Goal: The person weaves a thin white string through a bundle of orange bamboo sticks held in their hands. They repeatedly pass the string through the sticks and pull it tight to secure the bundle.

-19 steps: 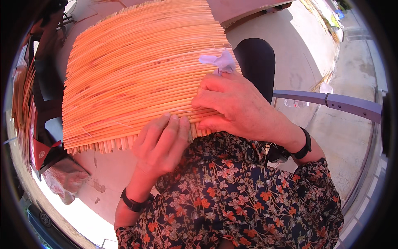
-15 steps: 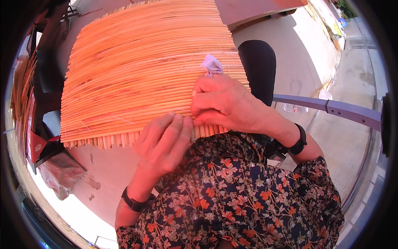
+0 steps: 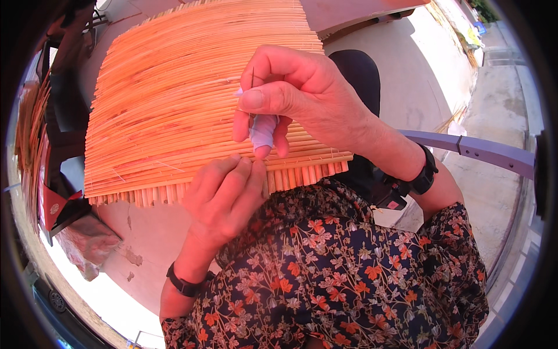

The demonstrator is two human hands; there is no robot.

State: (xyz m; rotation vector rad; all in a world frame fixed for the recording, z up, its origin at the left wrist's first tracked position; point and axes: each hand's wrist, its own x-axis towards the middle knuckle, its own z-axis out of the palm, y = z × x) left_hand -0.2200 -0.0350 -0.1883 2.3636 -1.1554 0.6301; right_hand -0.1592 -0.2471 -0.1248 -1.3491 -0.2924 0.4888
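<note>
A mat of thin straw-coloured reeds (image 3: 168,99), laid side by side and stitched with pale thread, stretches out in front of me. My left hand (image 3: 221,195) grips its near edge, with the fingers bent over the top and the thumb mostly hidden. Above the mat, just beyond the left fingertips, my right hand (image 3: 293,96) is raised. Between its thumb and forefinger it pinches a thin dark needle (image 3: 253,75), pointing up. A pale lilac cloth (image 3: 265,131) is wrapped around one of the right fingers, its tip showing bare.
Behind my right arm stands a dark chair back (image 3: 360,81), with a grey-purple bar (image 3: 482,151) beyond. A reddish tabletop (image 3: 360,14) is at the far side. To the left are dark furniture and a bundle of dry stalks (image 3: 29,134). A crumpled plastic bag (image 3: 87,247) lies below.
My right hand has lifted off the near edge of the mat and moved up and left, turning so that the needle shows. My left hand stays at the edge.
</note>
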